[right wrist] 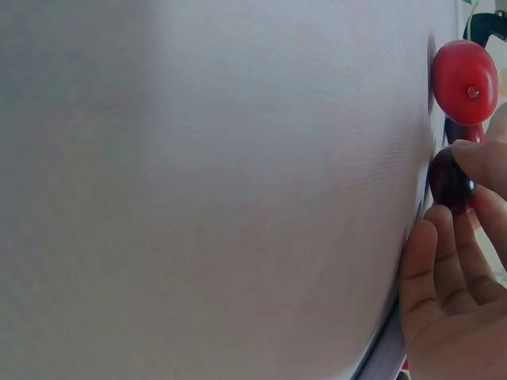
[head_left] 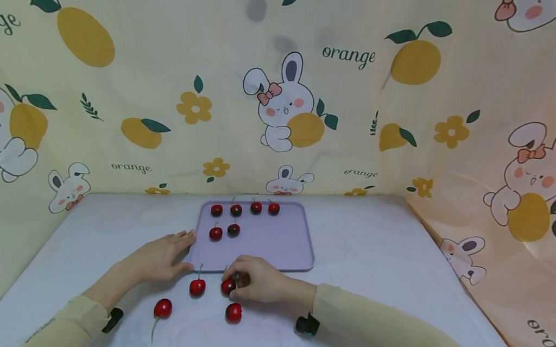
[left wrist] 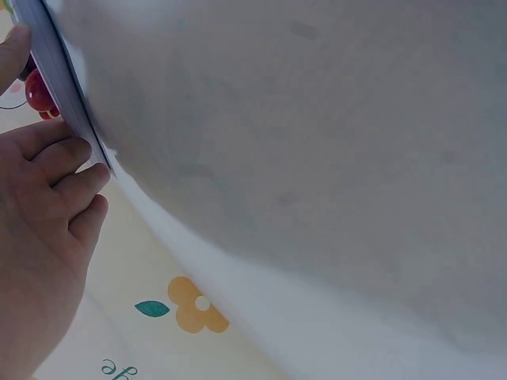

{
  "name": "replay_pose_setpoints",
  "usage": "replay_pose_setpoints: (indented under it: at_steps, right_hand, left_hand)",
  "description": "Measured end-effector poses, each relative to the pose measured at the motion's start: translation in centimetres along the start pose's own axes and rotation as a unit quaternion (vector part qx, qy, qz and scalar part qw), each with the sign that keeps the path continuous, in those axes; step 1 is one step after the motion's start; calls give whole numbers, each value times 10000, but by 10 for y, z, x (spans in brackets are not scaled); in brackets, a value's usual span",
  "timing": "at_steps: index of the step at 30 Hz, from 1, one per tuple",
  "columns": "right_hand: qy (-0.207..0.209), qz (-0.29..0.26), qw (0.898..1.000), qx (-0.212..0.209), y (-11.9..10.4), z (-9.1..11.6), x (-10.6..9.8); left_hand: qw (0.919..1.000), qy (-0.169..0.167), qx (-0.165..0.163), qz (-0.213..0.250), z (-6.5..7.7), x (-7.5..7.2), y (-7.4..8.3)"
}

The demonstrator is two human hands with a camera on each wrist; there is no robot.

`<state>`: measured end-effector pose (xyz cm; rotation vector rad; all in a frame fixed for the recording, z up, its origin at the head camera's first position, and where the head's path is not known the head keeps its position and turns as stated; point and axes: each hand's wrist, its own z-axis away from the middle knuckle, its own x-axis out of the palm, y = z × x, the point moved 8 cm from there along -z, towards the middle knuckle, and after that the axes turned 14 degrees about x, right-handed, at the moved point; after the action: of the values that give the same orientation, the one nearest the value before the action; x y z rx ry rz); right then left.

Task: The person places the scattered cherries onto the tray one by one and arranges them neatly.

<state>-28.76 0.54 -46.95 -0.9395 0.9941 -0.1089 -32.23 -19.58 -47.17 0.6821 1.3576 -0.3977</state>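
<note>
The tray point(head_left: 272, 252) lay flat, the left hand point(head_left: 161, 257) resting loosely spread against its side. The right hand point(head_left: 262, 281) pinched a dark cherry point(right wrist: 453, 180) by its near edge; probably light, slick, best gripped round its sides.

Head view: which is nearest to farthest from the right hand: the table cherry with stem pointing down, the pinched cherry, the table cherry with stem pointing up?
1. Pinched cherry: in the right hand.
2. Stem-up cherry: left of the hand.
3. Stem-down cherry: farther left.
</note>
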Motion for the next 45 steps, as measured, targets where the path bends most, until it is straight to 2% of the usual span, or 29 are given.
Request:
replay_pose_setpoints:
  at_steps: [15, 25, 37, 45]
  right_hand:
    - [89, -23, 9999, -96, 0, 0, 1]
    - [105, -377, 9992, -115, -2, 2, -4]
    - [704, -455, 9963, -170, -6, 1, -25]
    - [893, -559, 9943, -170, -4, 0, -33]
  left_hand:
    - [10000, -23, -45, 10, 0, 0, 0]
    - [10000, 42, -14, -14, 1, 1, 0]
    - [9999, 88, 84, -20, 1, 0, 1]
    - [9998, 171, 126, -46, 1, -1, 2]
